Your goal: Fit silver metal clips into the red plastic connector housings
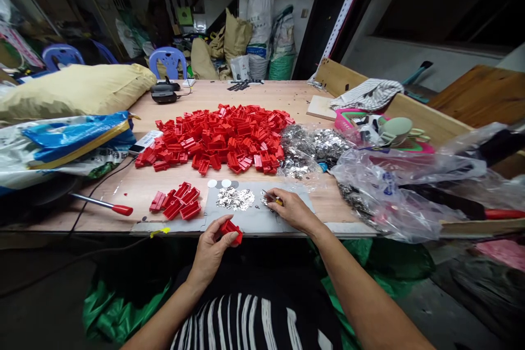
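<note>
One red part (231, 231) is pinched between the thumb and fingers of the left hand (209, 251), at the near edge of the desk (279, 95). The right hand (292, 210) pinches a slim tool (279, 202) above the mat (262, 222), which lies along that edge. Silver pieces (235, 198) are piled on the mat between the hands. Several loose red parts (180, 202) lie left of it, toward the near left corner; a big red heap (225, 136) covers the desk's middle, bagged metal (301, 145) just right of it.
</note>
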The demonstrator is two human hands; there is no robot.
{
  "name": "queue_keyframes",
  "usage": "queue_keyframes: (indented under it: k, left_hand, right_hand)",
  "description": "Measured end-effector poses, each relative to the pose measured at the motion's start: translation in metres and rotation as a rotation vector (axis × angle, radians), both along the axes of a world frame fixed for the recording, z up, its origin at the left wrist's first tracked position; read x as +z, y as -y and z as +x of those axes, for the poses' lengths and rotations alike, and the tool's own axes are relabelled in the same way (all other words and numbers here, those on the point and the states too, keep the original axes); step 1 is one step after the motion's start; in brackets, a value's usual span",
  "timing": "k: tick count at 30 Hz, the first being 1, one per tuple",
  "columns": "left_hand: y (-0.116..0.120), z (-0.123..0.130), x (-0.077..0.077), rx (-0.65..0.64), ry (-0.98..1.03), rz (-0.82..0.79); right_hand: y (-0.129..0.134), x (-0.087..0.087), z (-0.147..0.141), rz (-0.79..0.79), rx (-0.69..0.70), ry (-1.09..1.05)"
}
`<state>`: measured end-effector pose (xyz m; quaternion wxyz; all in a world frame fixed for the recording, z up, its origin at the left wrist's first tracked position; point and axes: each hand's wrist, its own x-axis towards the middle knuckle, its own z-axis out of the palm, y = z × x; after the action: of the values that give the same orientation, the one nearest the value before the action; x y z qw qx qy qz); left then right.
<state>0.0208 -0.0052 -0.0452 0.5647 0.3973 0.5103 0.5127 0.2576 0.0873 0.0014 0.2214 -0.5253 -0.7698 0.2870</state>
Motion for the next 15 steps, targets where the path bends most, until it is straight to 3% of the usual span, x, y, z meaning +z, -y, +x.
queue_keyframes:
  k: [4, 7, 15]
  left_hand:
    - [0.0, 0.0, 0.001, -0.012, 0.001, -0.004]
    - [0.0, 0.001, 0.002, -0.012, 0.014, -0.007]
    - [-0.001, 0.001, 0.003, -0.001, 0.003, -0.012]
  right_hand:
    - [0.001, -0.004, 0.017, 0.018, -0.051, -0.019]
    - [0.005, -0.007, 0.021, 0.035, -0.072, 0.099]
    - [0.017, -0.009, -0.006, 0.077, 0.053, 0.183]
